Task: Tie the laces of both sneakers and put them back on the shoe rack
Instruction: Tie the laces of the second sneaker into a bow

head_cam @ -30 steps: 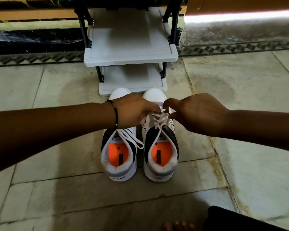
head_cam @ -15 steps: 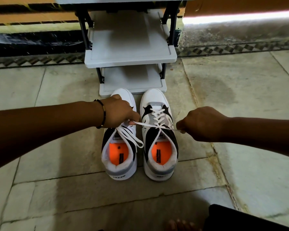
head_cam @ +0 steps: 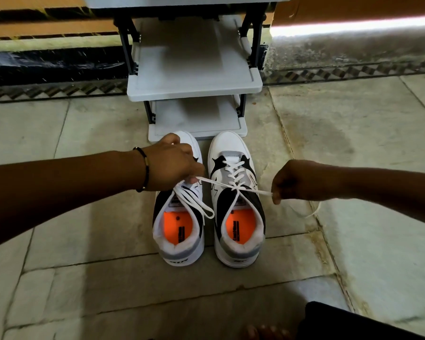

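Two white, black and grey sneakers with orange insoles stand side by side on the floor, toes toward the shoe rack [head_cam: 194,89]. The right sneaker [head_cam: 236,200] has its white lace [head_cam: 253,191] stretched taut sideways across the tongue. My left hand [head_cam: 172,168] pinches one lace end above the left sneaker [head_cam: 179,231]. My right hand [head_cam: 297,180] pinches the other end to the right of the shoe, and a loose tail hangs below it. The left sneaker's lace [head_cam: 196,204] lies in a bow over its tongue.
The grey rack has two bare shelves in view and black posts, backed against a wall with a dark patterned skirting [head_cam: 59,87]. Stone floor tiles [head_cam: 353,148] surround the shoes. A dark cloth [head_cam: 353,322] and some toes [head_cam: 263,331] show at the bottom edge.
My hands were close together over the right sneaker's tongue. They have pulled apart sideways, drawing the lace tight.
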The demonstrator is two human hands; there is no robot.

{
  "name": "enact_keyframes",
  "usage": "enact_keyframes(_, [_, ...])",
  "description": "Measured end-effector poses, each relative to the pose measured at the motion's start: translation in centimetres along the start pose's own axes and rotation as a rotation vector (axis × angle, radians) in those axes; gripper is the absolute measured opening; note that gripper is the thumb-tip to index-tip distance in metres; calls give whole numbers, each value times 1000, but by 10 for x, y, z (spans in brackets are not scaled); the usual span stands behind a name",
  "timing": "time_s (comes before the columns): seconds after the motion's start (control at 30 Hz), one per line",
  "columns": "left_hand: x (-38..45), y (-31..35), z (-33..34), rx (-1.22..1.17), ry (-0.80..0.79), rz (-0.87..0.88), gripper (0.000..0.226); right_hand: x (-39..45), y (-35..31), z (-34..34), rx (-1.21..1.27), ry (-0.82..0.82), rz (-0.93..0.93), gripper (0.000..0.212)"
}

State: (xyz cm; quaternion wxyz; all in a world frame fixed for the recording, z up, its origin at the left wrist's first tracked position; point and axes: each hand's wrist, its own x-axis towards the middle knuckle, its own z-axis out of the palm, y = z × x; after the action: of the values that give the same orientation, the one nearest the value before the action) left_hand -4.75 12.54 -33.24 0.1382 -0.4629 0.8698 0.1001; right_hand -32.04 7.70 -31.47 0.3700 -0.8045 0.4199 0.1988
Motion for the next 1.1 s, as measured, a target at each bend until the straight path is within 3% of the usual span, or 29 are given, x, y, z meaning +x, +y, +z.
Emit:
enact_keyframes(0.1, [-5,16,3,-628,213,-35,30,-7,-8,-9,567,-100,-45,24])
enact_keyframes(0.23, [9,45,-5,-1475,313,-212,27,4,-30,0,954,67,-79,22])
enact_keyframes(0.37, [18,68,-10,-1883,274,-401,28,15,-43,11,1325,149,-7,28])
enact_keyframes(0.53, [20,79,-7,-1856,300,-387,25,20,-38,23,1370,280,39,22])
enact_keyframes(0.87, [17,79,4,-1706,290,-278,33,28,-39,27,1257,245,16,24])
enact_keyframes(1.1, [22,79,3,-1600,441,-190,26,29,-35,29,1290,242,-42,28])
